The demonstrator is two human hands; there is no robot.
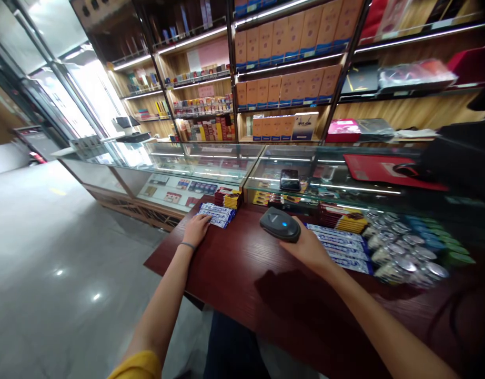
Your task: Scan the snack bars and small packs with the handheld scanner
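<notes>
My right hand is wrapped around the handle of a black barcode scanner with a small blue light on top, raised above the dark red table. To the left, my left hand is low at the table, its fingers closed on the near left end of a blue-and-white packet. Other such packets lie beside it. Just behind them is a stack of red-and-yellow packs. Right of the scanner, partly behind my right hand, a row of blue-and-white packets lies flat.
Silver-lidded jars, green-lidded containers and more red-and-yellow packs crowd the table's right side. A glass display counter borders the far edge, bearing a dark phone-like device and a red mat. Stocked shelves stand behind.
</notes>
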